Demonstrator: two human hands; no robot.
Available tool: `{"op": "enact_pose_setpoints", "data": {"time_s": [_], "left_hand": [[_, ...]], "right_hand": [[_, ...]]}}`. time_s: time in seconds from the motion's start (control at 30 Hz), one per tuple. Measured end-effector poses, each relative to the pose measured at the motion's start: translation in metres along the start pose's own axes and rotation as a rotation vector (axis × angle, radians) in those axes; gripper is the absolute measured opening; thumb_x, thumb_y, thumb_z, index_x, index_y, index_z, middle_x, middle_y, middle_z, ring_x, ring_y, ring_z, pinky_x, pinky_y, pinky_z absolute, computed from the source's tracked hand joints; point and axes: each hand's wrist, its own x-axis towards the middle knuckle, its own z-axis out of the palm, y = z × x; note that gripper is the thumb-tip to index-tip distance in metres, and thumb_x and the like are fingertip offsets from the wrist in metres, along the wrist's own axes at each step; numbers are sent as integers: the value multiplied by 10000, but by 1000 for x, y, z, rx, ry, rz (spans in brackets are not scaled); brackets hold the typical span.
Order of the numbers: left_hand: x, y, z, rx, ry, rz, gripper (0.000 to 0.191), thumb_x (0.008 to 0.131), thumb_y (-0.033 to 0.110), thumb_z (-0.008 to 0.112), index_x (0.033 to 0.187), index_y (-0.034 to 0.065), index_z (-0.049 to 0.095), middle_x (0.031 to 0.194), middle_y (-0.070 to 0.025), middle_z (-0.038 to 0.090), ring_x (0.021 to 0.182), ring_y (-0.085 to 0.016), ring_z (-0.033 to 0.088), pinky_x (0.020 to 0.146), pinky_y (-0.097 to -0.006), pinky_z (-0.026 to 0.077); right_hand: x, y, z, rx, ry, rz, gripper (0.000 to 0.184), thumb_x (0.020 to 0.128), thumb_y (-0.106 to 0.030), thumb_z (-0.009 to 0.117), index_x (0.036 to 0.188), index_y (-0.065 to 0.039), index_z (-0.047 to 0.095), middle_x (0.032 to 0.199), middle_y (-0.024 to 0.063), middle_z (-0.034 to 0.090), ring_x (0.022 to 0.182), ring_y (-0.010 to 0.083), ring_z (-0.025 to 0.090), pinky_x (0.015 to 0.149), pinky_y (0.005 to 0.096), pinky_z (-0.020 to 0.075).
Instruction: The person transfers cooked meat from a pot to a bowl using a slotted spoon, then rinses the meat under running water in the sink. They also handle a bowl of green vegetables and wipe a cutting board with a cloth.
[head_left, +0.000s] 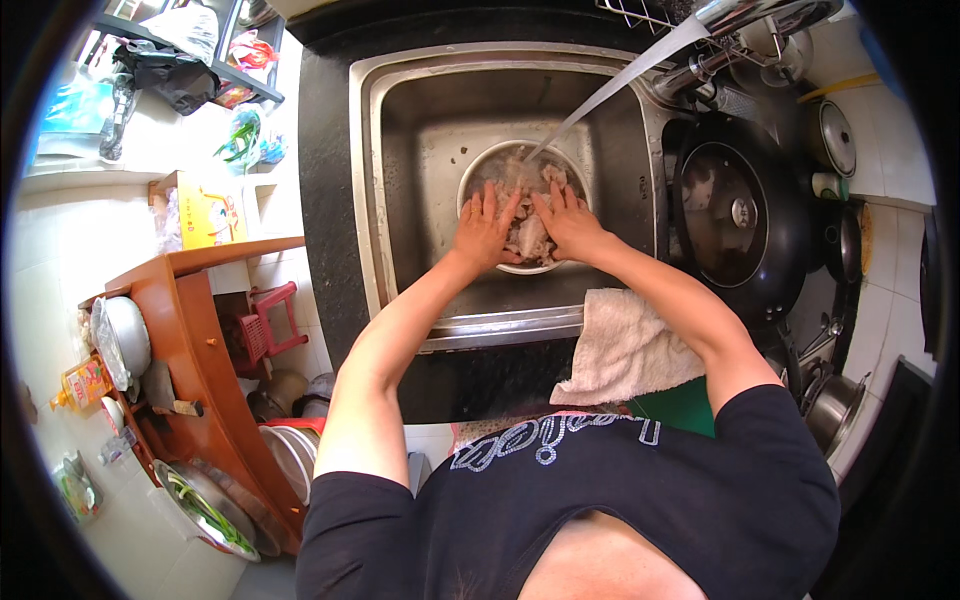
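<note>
A round metal bowl (464, 180) with pieces of pale meat (534, 238) in water stands in the stainless steel sink (427, 135). My left hand (486, 225) lies on the meat at the bowl's left side, fingers spread. On the right side of the bowl, my right hand (574, 225) touches the meat too, its fingers apart. Neither hand clearly grips a piece. From the faucet (720, 19) at the upper right, a stream of water (622, 79) falls into the bowl between and beyond the hands.
A beige towel (630, 349) hangs over the sink's near edge. Right of the sink sits a black wok (784, 225) with a glass lid (724, 214). A wire rack (637, 13) is behind the sink. A wooden cabinet (225, 375) with a cleaver (169, 390) stands at the left.
</note>
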Motion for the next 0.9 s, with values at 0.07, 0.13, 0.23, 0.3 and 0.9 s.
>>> {"op": "enact_pose_setpoints", "data": {"time_s": [0.07,0.13,0.23,0.3,0.9], "left_hand": [[12,-9,11,17,-7,1,907,718,334,675,1414,169,117,1361,-274,255,1187,-408,380,979,-497,301],[25,-12,23,201,-18,-7,897,688,291,696,1402,166,169,1283,-261,353,1131,-394,437,922,-472,365],[49,-19,28,237,54,-59,828,664,190,692,1370,180,260,1142,-222,463,1046,-366,504,818,-442,447],[59,-22,21,105,52,-108,764,669,125,658,1346,180,310,1069,-216,498,980,-362,537,769,-437,475],[51,-11,-8,-110,-99,-29,534,765,487,577,1180,155,528,1368,-91,351,1254,-320,328,992,-549,256]], "right_hand": [[23,-2,8,-85,-17,73,840,624,-50,684,1350,-40,261,1364,315,188,1198,469,332,945,503,357],[44,2,12,-1,-108,79,755,641,-38,651,1314,-30,310,1360,316,193,1171,473,362,925,491,378],[60,14,13,55,-2,89,469,690,-57,596,1148,-93,503,1286,244,360,978,413,529,807,448,453],[66,31,3,292,133,94,444,680,-37,583,1116,-113,537,1225,213,452,945,372,558,803,406,463],[48,19,6,478,-62,260,645,814,-333,543,1273,65,327,1299,275,346,1231,381,321,1027,409,277]]}}
